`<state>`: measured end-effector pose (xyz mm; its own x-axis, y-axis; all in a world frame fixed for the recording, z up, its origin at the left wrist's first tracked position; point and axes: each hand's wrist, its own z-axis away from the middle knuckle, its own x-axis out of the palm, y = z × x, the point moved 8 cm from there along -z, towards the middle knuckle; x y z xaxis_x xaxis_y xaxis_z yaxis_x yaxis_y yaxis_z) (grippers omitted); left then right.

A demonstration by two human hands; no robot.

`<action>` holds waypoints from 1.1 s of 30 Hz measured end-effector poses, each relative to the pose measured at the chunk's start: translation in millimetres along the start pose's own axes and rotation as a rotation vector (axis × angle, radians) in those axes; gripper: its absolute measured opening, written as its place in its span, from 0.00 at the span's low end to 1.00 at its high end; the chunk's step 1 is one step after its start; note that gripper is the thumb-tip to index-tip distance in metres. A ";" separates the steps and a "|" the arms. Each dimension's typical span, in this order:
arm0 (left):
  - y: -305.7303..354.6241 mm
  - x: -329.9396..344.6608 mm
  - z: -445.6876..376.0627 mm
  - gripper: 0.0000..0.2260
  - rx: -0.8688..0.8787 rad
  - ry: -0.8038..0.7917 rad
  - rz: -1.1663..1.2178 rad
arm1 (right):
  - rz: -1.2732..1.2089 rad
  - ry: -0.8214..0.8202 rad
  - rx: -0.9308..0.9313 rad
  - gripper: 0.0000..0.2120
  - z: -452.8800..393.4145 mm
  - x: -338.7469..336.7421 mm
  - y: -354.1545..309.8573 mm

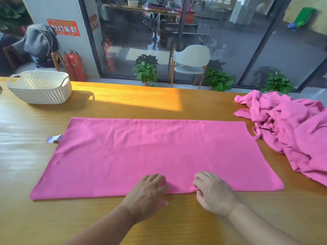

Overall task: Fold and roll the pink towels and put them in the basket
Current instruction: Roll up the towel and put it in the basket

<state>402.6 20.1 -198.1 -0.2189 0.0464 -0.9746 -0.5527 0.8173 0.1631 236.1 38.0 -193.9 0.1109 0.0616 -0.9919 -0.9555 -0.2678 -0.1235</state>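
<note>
Pinching the soft, limp pink towel (150, 152) at its near edge, both hands' fingers (198, 183) are curling there, lower centre.

A long wooden table (123, 101) catches a bright patch of sunlight (141, 98) before a wall of dark-framed glass panels (221, 32). Beyond the glass, a pale chair (190, 61) on wooden legs stands among potted green plants (146, 71). Two red fire extinguishers (75, 68) lean at the foot of a white pillar (58, 11) bearing an orange notice (63, 27), beside a chair draped with grey clothing (41, 43).
</note>
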 end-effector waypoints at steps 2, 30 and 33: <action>11.9 4.9 -15.5 0.14 0.013 -0.033 -0.044 | -0.005 0.006 -0.016 0.07 -2.7 -0.1 2.8; -182.9 -36.5 -180.1 0.09 -0.650 -0.151 0.223 | -0.327 -0.284 0.125 0.10 -211.9 -51.3 172.5; -210.9 -21.4 -206.9 0.11 -0.653 -0.161 0.197 | -0.331 -0.283 0.200 0.12 -240.4 -36.1 190.3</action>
<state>357.5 -272.1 -180.0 -0.2711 0.2843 -0.9196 -0.8959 0.2749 0.3491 115.9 -246.4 -188.7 0.3662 0.3792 -0.8498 -0.9181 -0.0014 -0.3963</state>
